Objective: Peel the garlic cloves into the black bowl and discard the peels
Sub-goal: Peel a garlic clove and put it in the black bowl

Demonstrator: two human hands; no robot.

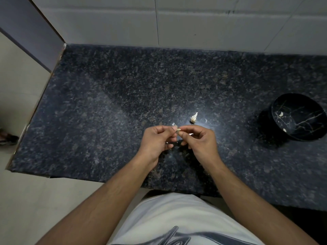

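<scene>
Both hands are pinching one garlic clove [179,130] over the granite counter [106,103], left hand [156,141] and right hand [200,140] fingertips curled tight. Slippery little thing could pop loose, miss the black bowl [299,117] way off right, and peel scraps [173,124] scatter.

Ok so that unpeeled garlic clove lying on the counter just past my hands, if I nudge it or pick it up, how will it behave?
The garlic clove looks small and papery-skinned, so probably very light and easily skidded across the polished granite counter. Its curved, tapered shape suggests it would rock or pivot rather than roll straight. The loose skin may flake, like the peel scraps nearby.
</scene>
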